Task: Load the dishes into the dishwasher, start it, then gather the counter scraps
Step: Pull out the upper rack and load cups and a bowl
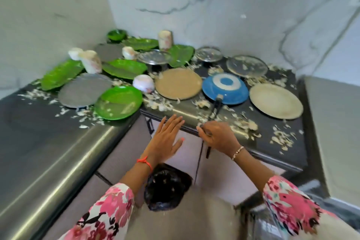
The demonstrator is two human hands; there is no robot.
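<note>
Bin bag (167, 187) open at 6 o'clock, probably parked under the edge to catch scraps (243, 122). Counter (39, 122) carries dirty dishes (178, 84) from 9 to 3, none loaded. Left hand (167, 138) flat, fingers straight, empty. Right hand (218, 138) curled round a thin dark rod (205, 132) (pan handle or cabinet pull? can't tell).

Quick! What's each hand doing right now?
Left hand: open, fingers straight, holding nothing.
Right hand: fingers curled round a thin dark handle.
</note>
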